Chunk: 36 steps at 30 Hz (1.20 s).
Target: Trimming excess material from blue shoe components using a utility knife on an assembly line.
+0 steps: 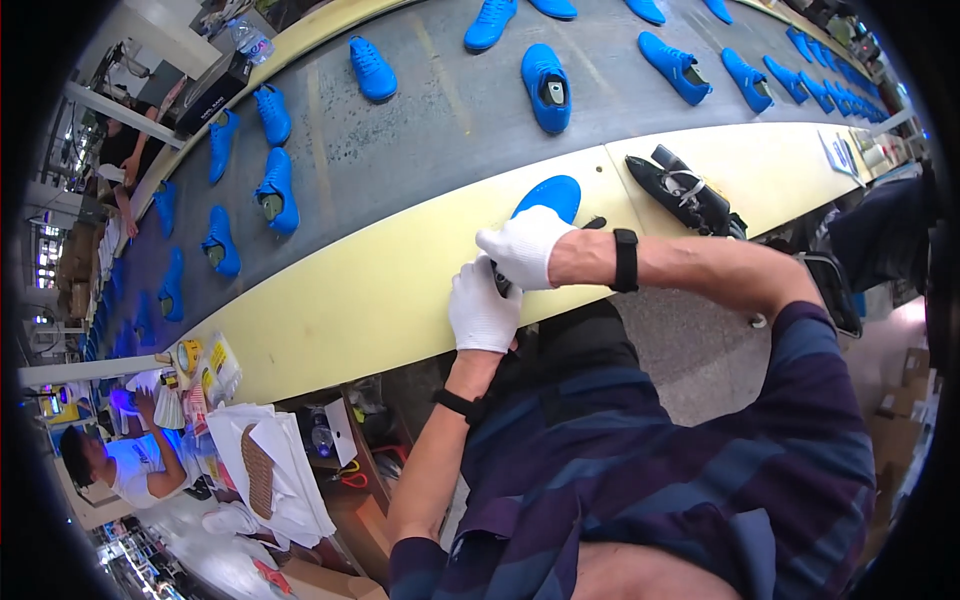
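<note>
A blue shoe point(552, 195) is at the near edge of the cream worktop point(370, 265), its rounded blue end pointing away from me. My right hand point(527, 248), white-gloved, is closed over its middle and hides much of it. Below, my left hand point(482, 308), gloved too, is closed at the near end, where a dark part shows between the hands. Most fingertips are hidden. Beside my right wrist, the rounded end of a dark object point(595, 223) pokes out; its kind I cannot make out. A black shoe with pale laces point(685, 192) lies to the right.
Beyond the worktop, a grey conveyor belt point(425, 130) carries many separate blue shoes point(547, 90). Tape and packets point(205, 365) sit at the left end. White sheets with a brown sole-shaped piece point(257, 470) lie nearer. A co-worker point(140, 465) is at lower left, another at upper left.
</note>
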Available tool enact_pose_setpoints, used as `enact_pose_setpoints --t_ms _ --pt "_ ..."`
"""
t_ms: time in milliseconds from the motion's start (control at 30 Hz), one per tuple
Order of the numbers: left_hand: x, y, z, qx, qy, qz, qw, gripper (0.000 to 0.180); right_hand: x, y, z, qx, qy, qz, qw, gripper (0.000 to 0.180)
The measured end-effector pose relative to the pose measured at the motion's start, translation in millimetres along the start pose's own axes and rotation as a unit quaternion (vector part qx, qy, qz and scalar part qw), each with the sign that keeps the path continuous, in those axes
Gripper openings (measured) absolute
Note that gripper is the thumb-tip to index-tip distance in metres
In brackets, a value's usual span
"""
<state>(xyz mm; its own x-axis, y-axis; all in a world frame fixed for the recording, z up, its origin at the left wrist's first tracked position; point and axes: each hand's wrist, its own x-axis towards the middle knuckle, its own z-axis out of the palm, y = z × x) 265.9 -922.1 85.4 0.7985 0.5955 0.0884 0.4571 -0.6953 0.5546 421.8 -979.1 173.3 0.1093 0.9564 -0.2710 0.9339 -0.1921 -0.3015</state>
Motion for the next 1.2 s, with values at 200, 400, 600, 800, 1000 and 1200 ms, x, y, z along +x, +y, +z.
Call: enact_pose_setpoints --t_ms 200,400,600,800,1000,1200 --pt "-2.5 1.9 5.8 0.046 0.031 0.032 0.998 0.038 20.2 -11.3 -22.2 -0.079 -0.112 -0.011 0.991 0.04" --pt "3.5 15.0 13.7 0.047 -0.001 -0.044 0.998 0.04 3.0 11.0 25.8 -0.056 0.115 -0.043 0.991 0.014" --pt "3.2 29.3 14.9 0.053 0.026 -0.03 0.998 0.053 -33.6 1.5 62.8 0.053 0.261 0.061 0.962 0.019" --pt "9.4 27.9 15.9 0.079 0.022 -0.017 0.996 0.06 -43.8 22.8 78.5 0.159 0.325 0.004 0.932 0.025" --pt "3.6 30.8 14.9 0.064 0.028 -0.021 0.997 0.061 -78.6 43.2 59.9 0.194 0.344 0.049 0.917 0.016" --pt "1.9 24.9 16.4 0.031 0.019 -0.023 0.999 0.055 -46.3 30.2 15.3 0.156 0.239 0.002 0.958 0.021"
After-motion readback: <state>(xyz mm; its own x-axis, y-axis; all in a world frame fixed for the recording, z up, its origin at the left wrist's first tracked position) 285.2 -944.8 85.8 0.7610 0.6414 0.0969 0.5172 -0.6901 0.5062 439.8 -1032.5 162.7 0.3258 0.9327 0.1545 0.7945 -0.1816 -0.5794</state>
